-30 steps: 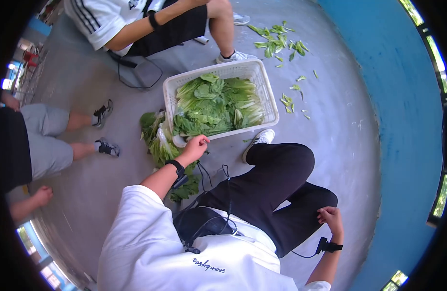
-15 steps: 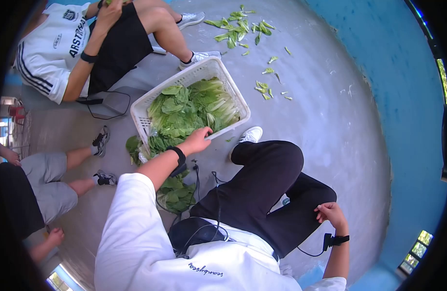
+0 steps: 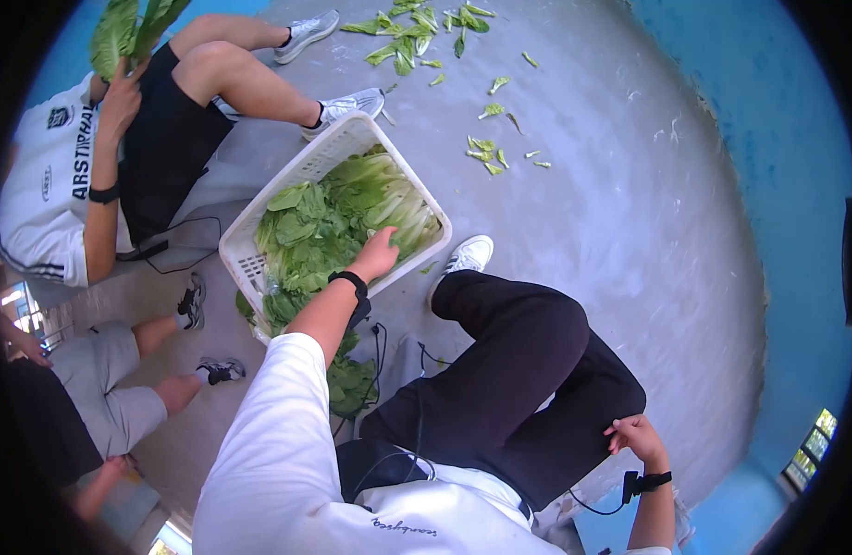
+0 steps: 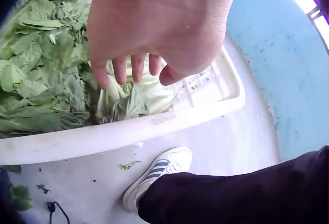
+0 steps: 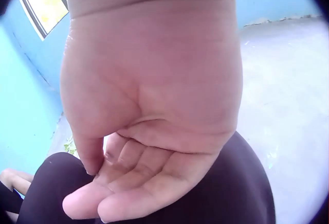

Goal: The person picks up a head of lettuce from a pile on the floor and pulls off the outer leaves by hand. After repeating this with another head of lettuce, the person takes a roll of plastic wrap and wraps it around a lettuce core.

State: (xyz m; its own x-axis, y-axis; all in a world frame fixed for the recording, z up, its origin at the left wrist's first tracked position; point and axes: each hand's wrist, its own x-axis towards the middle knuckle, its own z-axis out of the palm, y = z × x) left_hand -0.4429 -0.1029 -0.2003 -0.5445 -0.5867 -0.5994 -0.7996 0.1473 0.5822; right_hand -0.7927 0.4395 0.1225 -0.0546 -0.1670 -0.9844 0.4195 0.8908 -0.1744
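Note:
My left hand [image 3: 378, 254] hangs palm down over the near side of a white plastic crate [image 4: 82, 140], its fingers pointing down and holding nothing. Below it lie leafy greens [image 3: 301, 222] with pale stalks, filling most of the crate. In the left wrist view, the fingertips overlap one head with whitish stems [image 4: 128, 103]. My right hand [image 3: 635, 437] is beside my right knee, away from the crate. Its fingers are loosely curled with nothing in them, as the right wrist view shows the bare palm [image 5: 154, 95].
More greens [image 3: 352, 384] lie on the floor by the crate's near left side, beside black cables [image 3: 380, 347]. Loose leaves [image 3: 403, 51] are scattered beyond. A seated person at the upper left holds a leafy green [image 3: 116, 37]; another person's legs [image 3: 158, 398] are at left.
My left hand has moved from the crate's near rim to over the greens inside. The head view has shifted, and the seated person's held greens have come into sight. My right hand stays by the knee.

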